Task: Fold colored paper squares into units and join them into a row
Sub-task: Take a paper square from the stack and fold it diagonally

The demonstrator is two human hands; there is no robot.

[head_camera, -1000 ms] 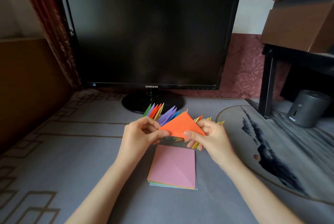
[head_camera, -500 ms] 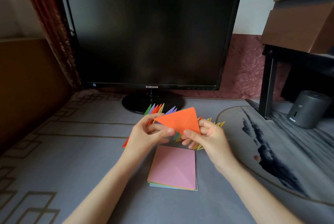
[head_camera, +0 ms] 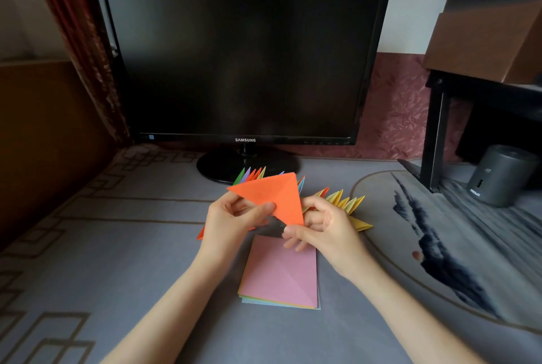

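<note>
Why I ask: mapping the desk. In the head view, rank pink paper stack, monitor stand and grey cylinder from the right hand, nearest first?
1. Pink paper stack, just below the right hand.
2. Monitor stand, behind, leftward.
3. Grey cylinder, far right.

Orange paper (head_camera: 269, 196): folded to a triangle, one crease visible near its right edge, held above the table, pinched by left hand (head_camera: 231, 222) and right hand (head_camera: 325, 228).

Row (head_camera: 349, 202): joined units, pointed tips in green, purple, orange and yellow, lying behind the triangle.

Stack (head_camera: 281, 272): flat squares, pink on top, diagonal crease.
</note>
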